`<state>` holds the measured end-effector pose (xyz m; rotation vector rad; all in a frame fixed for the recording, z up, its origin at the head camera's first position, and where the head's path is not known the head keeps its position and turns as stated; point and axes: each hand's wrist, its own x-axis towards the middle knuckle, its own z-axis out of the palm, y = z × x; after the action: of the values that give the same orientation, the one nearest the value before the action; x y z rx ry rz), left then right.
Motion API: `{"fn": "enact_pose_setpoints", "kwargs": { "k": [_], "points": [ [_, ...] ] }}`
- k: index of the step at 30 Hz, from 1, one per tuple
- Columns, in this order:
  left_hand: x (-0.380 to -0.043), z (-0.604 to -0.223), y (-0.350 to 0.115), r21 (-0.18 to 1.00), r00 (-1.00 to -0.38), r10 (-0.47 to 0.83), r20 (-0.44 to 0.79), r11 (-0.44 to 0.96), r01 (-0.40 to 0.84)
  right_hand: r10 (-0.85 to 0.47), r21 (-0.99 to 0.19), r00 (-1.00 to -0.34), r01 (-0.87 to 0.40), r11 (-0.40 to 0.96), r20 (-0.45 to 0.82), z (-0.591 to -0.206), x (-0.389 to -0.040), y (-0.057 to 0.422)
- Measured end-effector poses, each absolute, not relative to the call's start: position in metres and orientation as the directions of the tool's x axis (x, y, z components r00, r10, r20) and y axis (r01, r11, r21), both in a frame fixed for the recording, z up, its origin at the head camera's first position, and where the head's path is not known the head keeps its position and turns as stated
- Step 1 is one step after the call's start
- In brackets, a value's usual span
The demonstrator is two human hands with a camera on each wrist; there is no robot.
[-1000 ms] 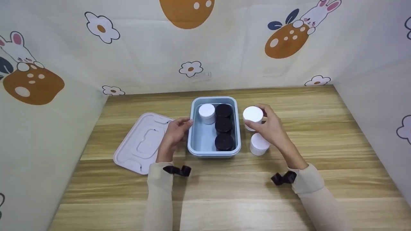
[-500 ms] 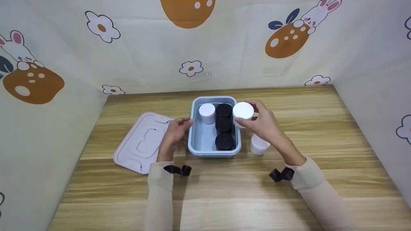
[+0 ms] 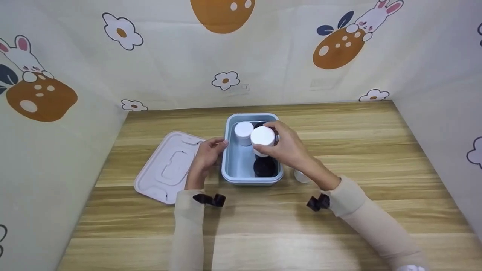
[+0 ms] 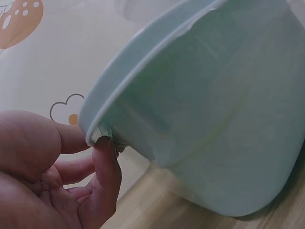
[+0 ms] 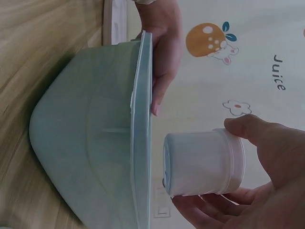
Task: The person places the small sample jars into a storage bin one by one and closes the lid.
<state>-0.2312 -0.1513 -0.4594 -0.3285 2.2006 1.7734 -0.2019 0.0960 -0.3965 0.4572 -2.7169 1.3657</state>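
Observation:
My right hand (image 3: 288, 147) grips a white lidded jar (image 3: 263, 136) by its sides, above the light blue plastic box (image 3: 233, 165). In the right wrist view this jar (image 5: 200, 162) hangs clear of the rim, between thumb and fingers. My left hand (image 3: 206, 156) pinches the box's left rim, thumb on top and fingers below, as the left wrist view shows at the rim (image 4: 102, 107). Inside the box, another white jar (image 3: 244, 132) stands at the back left. Black-lidded jars (image 3: 264, 166) line the right side, partly hidden by the held jar and my right hand.
A pale lid (image 3: 165, 169) lies flat on the wooden table (image 3: 256, 226) left of the box, partly under my left hand. One more white jar (image 3: 301, 177) stands right of the box, mostly hidden by my right wrist. A patterned cloth (image 3: 169, 67) hangs behind.
My right hand has lifted the white jar from the table on the right and carried it left over the box. The left hand has stayed at the rim.

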Motion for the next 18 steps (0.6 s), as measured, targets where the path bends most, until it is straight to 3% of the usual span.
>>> {"fn": "enact_pose_setpoints", "kwargs": {
  "k": [18],
  "points": [
    [-0.231,-0.46,-0.15,0.908,-0.929,-0.01,-0.369,0.21,-0.362,-0.349,-0.699,-0.933,-0.308,0.645,0.09,-0.402,-0.227,0.061]
  ]
}}
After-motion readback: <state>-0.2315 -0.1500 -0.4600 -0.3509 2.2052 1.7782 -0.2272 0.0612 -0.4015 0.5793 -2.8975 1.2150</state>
